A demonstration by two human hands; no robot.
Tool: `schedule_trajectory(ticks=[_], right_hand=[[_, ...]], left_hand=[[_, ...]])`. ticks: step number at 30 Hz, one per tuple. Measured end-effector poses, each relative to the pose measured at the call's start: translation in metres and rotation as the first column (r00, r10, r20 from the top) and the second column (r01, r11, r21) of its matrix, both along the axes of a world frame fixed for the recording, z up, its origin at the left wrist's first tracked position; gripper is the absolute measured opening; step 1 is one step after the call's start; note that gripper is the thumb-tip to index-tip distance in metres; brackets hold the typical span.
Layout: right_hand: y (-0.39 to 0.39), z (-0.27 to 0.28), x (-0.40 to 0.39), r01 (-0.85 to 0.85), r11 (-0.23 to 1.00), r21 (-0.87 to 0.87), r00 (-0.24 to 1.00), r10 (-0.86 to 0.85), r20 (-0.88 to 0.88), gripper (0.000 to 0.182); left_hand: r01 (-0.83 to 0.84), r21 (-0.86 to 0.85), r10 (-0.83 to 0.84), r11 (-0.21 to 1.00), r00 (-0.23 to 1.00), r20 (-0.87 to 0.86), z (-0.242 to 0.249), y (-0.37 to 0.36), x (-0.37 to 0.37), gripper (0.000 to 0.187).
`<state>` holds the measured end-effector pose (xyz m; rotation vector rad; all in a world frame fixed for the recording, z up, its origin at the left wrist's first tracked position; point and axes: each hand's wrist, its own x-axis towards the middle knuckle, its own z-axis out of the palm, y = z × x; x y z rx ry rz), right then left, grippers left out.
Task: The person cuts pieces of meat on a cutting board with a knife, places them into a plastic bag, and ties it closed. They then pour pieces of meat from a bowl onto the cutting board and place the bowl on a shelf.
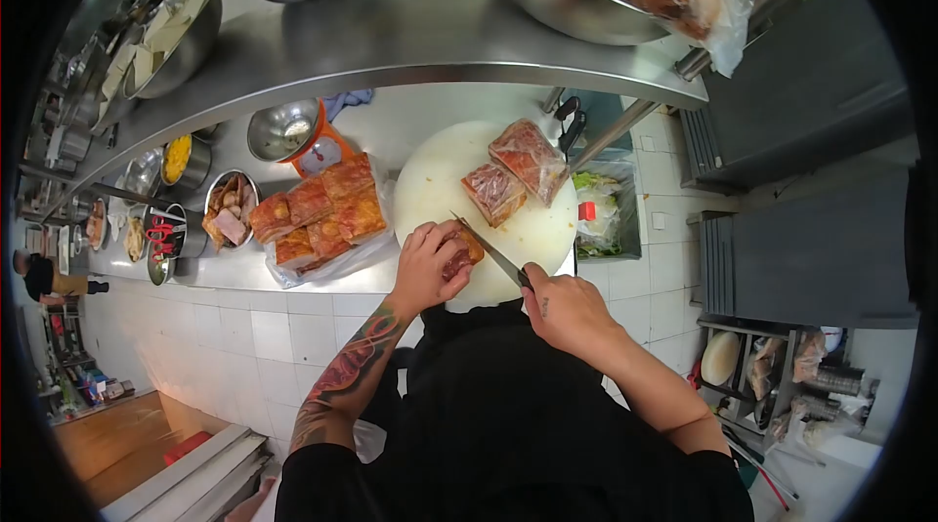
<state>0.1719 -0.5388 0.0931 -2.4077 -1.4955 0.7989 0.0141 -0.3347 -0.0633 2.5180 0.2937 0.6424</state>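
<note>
Cutting board [425,156] was flanked by piled meat slabs [327,209], topped by two meat blocks [528,163]; and there, knife [493,250] was gripped in right hand [569,309], small meat piece [473,246] was clasped by left hand [427,263], no cut slices seen!

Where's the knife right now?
Head view, near centre: knife in the right hand, blade over the white board, beside the meat held by the left hand.
</note>
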Motion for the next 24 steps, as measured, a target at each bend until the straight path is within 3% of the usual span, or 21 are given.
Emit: schedule_trajectory(ticks=[7,13,15,20,24], right_hand=[[0.019,0.03,-0.002,-0.072,0.99,-0.124,0.992,0.085,0.098,0.022],[0.054,0.015,0.007,-0.089,0.975,-0.202,0.991,0.107,0.076,0.025],[0.077,-0.002,0.003,-0.054,0.928,-0.368,0.998,0.057,-0.001,0.031],[0.044,0.019,0.002,-0.03,0.93,-0.365,0.999,0.037,0.013,0.034],[0.058,-0.017,-0.013,0.044,0.947,-0.319,0.999,-0.046,0.002,0.031]], left_hand=[[-0.025,-0.03,0.026,0.999,0.999,0.048,-0.007,0.0,0.001,0.039],[-0.021,-0.06,0.023,0.998,0.999,0.033,-0.008,-0.001,0.0,0.038],[-0.029,-0.053,0.031,0.998,0.999,0.033,-0.011,-0.001,0.001,0.036],[-0.038,-0.059,0.04,0.998,0.999,0.03,-0.013,-0.001,0.003,0.035],[-0.051,-0.059,0.053,0.997,0.998,0.029,-0.01,-0.004,0.002,0.035]])
